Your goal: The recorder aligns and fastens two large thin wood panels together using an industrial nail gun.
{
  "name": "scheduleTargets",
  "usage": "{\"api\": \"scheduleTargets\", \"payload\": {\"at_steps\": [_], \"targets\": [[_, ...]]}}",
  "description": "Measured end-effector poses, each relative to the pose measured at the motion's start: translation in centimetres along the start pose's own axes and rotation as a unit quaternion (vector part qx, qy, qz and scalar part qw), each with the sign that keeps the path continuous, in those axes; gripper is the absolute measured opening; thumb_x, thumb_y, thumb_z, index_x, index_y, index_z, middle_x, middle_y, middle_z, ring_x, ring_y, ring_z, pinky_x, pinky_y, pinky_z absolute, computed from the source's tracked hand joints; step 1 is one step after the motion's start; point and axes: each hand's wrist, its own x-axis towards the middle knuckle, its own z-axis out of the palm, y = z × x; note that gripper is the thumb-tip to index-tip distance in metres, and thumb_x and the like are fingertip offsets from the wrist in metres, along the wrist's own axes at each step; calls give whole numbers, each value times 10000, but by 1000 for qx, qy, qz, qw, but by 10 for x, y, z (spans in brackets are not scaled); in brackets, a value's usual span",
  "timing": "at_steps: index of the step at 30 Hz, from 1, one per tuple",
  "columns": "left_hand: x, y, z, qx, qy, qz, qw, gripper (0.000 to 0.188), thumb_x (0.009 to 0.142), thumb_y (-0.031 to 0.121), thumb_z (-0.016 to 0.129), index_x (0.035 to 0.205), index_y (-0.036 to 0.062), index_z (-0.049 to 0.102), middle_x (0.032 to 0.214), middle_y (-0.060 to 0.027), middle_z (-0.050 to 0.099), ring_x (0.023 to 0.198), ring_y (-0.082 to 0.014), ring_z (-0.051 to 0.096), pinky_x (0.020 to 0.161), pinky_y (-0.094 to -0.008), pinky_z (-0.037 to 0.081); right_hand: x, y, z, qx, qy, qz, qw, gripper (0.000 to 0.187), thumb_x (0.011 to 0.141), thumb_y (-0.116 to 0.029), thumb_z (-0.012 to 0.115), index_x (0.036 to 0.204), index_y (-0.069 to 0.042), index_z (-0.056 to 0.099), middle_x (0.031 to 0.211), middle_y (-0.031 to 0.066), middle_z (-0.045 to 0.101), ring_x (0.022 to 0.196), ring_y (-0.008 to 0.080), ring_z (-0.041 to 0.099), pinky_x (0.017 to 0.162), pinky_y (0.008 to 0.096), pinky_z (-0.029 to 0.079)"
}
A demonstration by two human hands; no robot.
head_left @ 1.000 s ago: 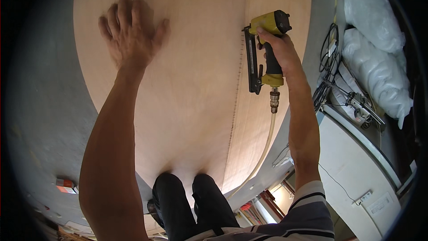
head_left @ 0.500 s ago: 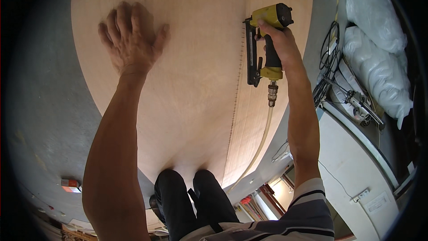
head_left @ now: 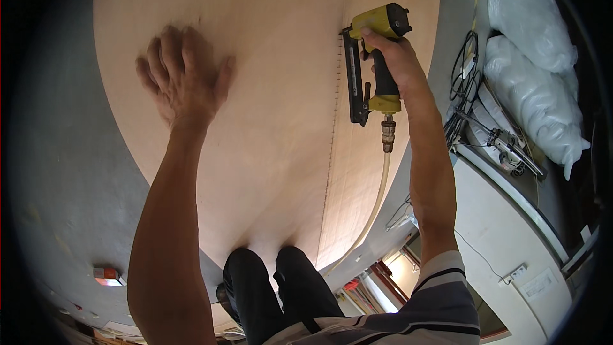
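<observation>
My right hand (head_left: 397, 64) is wrapped round the black grip of a yellow and black pneumatic stapler (head_left: 383, 22). The stapler's nose rests at a seam (head_left: 333, 115) lined with a row of staples, which runs lengthwise between two pieces of pale plywood (head_left: 268, 121). From the stapler's metal coupling a cream air hose (head_left: 381, 198) curves down toward my legs. On the left part of the plywood my left hand (head_left: 185, 83) lies palm down, holding nothing, its fingers spread and slightly bent.
My knees (head_left: 246, 268) are on the near end of the plywood. Beyond its right edge lie coiled black cables (head_left: 469, 70), large translucent plastic bags (head_left: 536, 96), a metal tool (head_left: 511, 150) and a white panel (head_left: 504, 236). A small red and white box (head_left: 108, 276) sits on the grey floor (head_left: 70, 172) at left.
My left hand has slid nearer to me on the plywood. The stapler, still in my right hand, has moved slightly along the seam; the whole view has shifted a little.
</observation>
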Motion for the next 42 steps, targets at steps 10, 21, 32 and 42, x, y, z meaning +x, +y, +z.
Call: {"api": "scheduleTargets", "payload": {"at_steps": [10, 21, 32, 42], "targets": [[-1, 0, 3, -3, 21, 24, 999, 844, 828, 651, 536, 1426, 84, 353, 1473, -182, 300, 1370, -357, 238, 1120, -582, 141, 0, -8, 0, -4, 12, 10, 1000, 446, 791, -463, 726, 944, -51, 653, 729, 37, 616, 523, 80, 514, 478, 231, 423], [5, -3, 5, -11, 33, 22, 999, 853, 822, 648, 547, 1421, 82, 326, 1475, -158, 285, 1375, -345, 228, 1118, -589, 145, 11, -20, 1, 1, 30, -11, 1000, 403, 774, -431, 727, 860, -44, 657, 718, 26, 610, 580, 109, 549, 548, 267, 453], [-3, -3, -5, -4, -31, -2, 1000, 857, 821, 626, 565, 1437, 76, 335, 1495, -166, 271, 1398, -347, 185, 1136, -592, 106, 20, -28, 1, 3, 16, -13, 1000, 429, 791, -449, 723, 954, -58, 656, 727, 35, 608, 534, 83, 511, 486, 225, 420], [-12, -2, -5, -5, -33, -6, 999, 881, 820, 629, 566, 1455, 72, 315, 1515, -172, 244, 1421, -349, 143, 1157, -579, 62, 24, -36, -1, 7, 15, -14, 1000, 412, 790, -422, 732, 960, -54, 660, 730, 42, 617, 516, 84, 508, 473, 225, 418]]}}
